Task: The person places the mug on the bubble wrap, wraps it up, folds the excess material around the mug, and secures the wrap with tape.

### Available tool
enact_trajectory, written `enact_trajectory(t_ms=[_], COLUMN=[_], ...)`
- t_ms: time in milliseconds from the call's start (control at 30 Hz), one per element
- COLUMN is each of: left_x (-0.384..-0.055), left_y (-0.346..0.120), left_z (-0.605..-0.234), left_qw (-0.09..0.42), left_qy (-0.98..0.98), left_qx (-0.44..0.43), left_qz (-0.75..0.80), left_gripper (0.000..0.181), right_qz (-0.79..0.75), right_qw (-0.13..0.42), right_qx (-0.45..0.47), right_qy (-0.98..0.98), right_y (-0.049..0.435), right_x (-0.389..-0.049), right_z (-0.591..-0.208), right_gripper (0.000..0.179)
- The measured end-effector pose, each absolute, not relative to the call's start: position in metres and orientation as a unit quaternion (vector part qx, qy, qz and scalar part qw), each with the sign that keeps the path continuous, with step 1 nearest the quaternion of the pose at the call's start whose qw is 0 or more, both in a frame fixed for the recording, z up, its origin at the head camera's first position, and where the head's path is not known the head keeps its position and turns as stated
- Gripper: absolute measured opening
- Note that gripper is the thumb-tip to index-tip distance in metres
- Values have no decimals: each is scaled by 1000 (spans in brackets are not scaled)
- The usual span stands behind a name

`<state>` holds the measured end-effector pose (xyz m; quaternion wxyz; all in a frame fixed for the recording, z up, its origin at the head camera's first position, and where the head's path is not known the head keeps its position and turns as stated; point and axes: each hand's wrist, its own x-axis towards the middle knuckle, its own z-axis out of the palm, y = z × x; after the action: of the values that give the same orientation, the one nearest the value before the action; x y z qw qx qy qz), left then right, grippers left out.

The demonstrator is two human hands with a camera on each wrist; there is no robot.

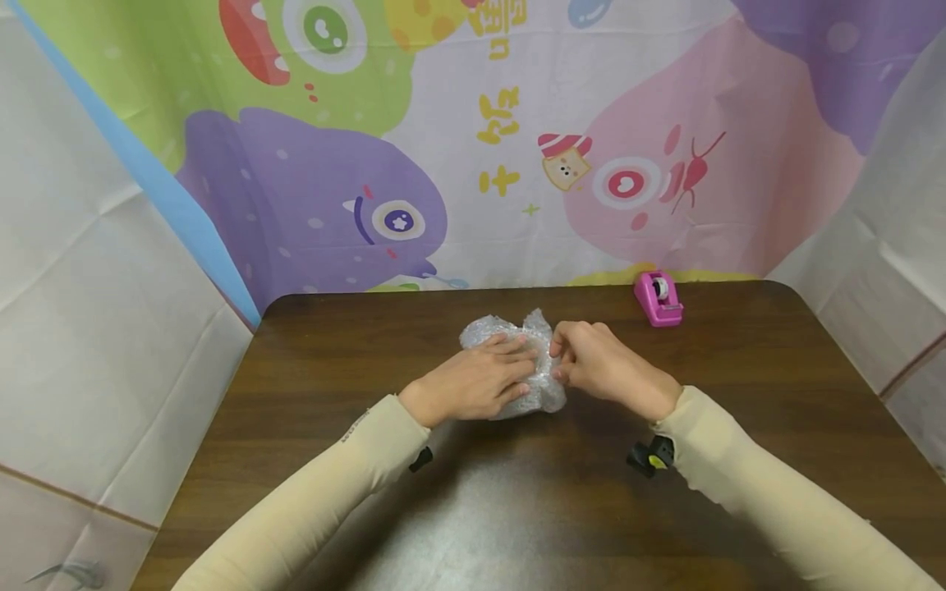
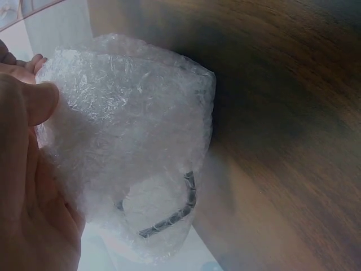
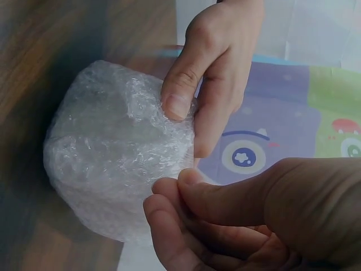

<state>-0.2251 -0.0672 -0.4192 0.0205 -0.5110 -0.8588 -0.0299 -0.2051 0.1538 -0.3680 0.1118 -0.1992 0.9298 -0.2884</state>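
A bundle of clear bubble wrap (image 1: 517, 402) sits on the brown table, with a dark curved strip (image 2: 189, 204) showing through it in the left wrist view. What else is inside is blurred by the wrap. My left hand (image 1: 476, 379) rests on top of the bundle, fingers extended and spread, the thumb (image 3: 177, 106) pressing the wrap. At the bundle's right side, my right hand (image 1: 609, 369) has its thumb and forefinger together, pinching clear film at the wrap's edge. Whether that film is wrap or a piece of tape, I cannot tell.
A pink tape dispenser (image 1: 658, 300) with a white roll stands at the table's back right. Behind the table (image 1: 355, 345) hangs a cartoon-printed cloth (image 1: 488, 238). Pale cloth panels (image 1: 111, 246) border both sides.
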Motion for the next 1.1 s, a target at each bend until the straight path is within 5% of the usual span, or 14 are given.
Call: enact_trajectory(t_ms=[1100], left_x=[-226], left_y=[-68], left_z=[-419], left_qw=[16], left_qy=[-859], left_qx=[-509], left_qz=[-54], left_gripper=[33], right_qz=[-269], right_qw=[106], right_qx=[-221], right_qy=[931], right_y=[156], right_x=[-210], right_z=[-381], right_gripper=[14])
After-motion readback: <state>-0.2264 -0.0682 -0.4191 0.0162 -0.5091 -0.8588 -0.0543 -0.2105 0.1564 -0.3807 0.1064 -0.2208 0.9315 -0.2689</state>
